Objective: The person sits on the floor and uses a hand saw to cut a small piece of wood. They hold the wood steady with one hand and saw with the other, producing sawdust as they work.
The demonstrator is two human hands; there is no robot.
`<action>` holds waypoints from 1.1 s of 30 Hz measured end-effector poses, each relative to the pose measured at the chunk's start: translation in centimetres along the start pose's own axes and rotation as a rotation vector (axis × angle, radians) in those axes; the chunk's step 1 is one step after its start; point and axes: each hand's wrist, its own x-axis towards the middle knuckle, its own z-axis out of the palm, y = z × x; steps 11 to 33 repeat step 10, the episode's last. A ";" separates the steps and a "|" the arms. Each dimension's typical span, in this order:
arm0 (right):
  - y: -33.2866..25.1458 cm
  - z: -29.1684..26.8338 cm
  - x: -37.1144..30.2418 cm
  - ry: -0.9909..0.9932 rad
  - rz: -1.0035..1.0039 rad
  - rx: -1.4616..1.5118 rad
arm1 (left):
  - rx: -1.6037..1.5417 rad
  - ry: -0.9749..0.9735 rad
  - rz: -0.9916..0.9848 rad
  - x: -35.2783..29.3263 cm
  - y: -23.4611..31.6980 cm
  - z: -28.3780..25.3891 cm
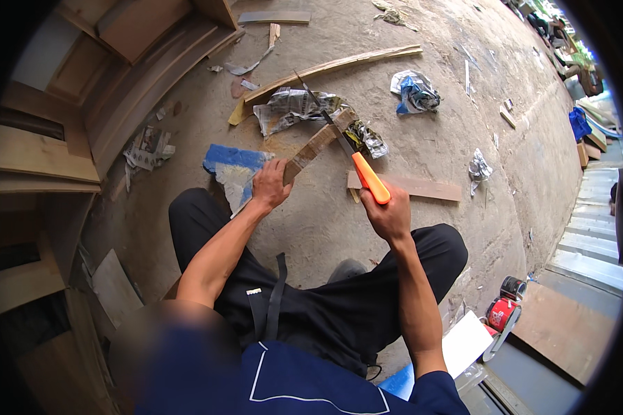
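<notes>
My right hand (389, 213) is closed round the orange handle of a hand saw (370, 176). The saw's dark, narrow blade slants up and to the left, lying across a strip of wood (318, 146) near its far end. My left hand (270, 185) grips the near end of that wood strip, its fingers wrapped over it. Crumpled newspaper (291, 107) lies beyond the strip, and a yellow and silver wrapper (367, 138) sits by its far end. Under my left hand is a blue and white painted board (232, 169).
A long split wood piece (339, 67) lies beyond the newspaper. A flat plank (412, 187) rests just right of the saw. Wooden cabinets (55, 90) stand along the left. Paint cans (502, 315) and a wood panel (567, 325) are at the lower right. Crumpled papers (415, 93) litter the concrete floor.
</notes>
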 end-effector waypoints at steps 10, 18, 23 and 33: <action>0.6 0.8 -0.1 -0.071 -0.010 -0.020 | 0.390 0.199 -0.006 0.9 -1.1 -1.2; 0.6 0.8 -0.1 -0.071 -0.010 -0.020 | 0.390 0.199 -0.006 0.9 -1.1 -1.2; 0.6 0.8 -0.1 -0.071 -0.010 -0.020 | 0.390 0.199 -0.006 0.9 -1.1 -1.2; 0.6 0.8 -0.1 -0.071 -0.010 -0.020 | 0.390 0.199 -0.006 0.9 -1.1 -1.2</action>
